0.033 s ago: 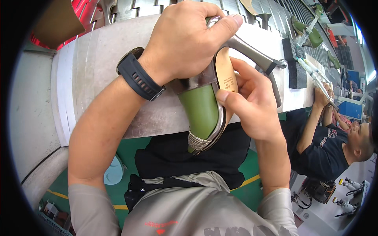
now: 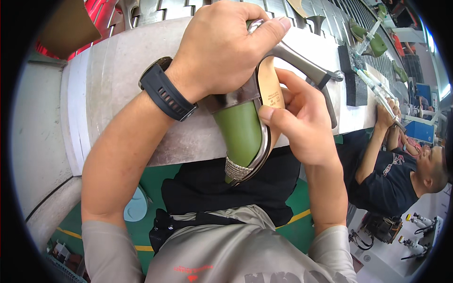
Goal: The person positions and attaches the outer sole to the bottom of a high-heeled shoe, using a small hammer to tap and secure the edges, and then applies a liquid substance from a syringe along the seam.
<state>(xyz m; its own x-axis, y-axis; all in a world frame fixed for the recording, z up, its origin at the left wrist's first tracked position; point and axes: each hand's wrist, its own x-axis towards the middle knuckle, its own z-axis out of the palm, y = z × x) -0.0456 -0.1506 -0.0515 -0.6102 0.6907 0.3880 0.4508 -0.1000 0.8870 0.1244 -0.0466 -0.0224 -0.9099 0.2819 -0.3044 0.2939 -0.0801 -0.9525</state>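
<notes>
A silver high-heeled shoe (image 2: 288,52) sits on a green shoe last (image 2: 240,134), held over the front edge of a grey workbench (image 2: 113,85). My left hand (image 2: 226,47), with a black wristwatch (image 2: 166,94), grips the shoe from above around its heel end. My right hand (image 2: 299,118) holds the shoe's side, thumb pressed on the tan insole (image 2: 269,82). A glittery strap band (image 2: 237,170) crosses the toe end, which points toward my lap.
A person in a dark shirt (image 2: 391,174) sits to the right at the same bench. Green lasts (image 2: 373,40), a black block (image 2: 351,80) and syringe-like tools lie on the bench's far right. A metal slatted rack (image 2: 155,12) runs along the back. Green floor lies below.
</notes>
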